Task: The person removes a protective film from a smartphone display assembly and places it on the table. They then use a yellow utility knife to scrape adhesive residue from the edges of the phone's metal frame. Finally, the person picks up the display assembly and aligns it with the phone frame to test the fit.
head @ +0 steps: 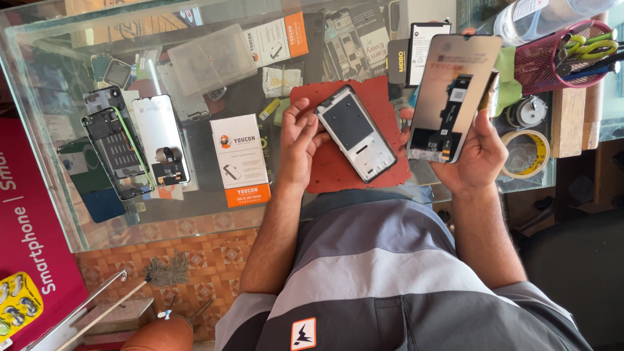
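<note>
red rubber work mat [338,170] bears a stripped grey phone frame [356,133], steadied by left hand [298,140] fingertips; right hand [478,151] grips a replacement display panel [454,97], not yet fitted.

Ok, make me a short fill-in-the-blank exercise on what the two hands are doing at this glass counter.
1. The right hand holds up a phone screen panel with its ____ side toward the camera.
2. The left hand touches a phone frame lying on a ____ mat.
3. The roll of tape lies on the glass counter to the ____ of the right hand.

Missing words: back; red; right
</note>
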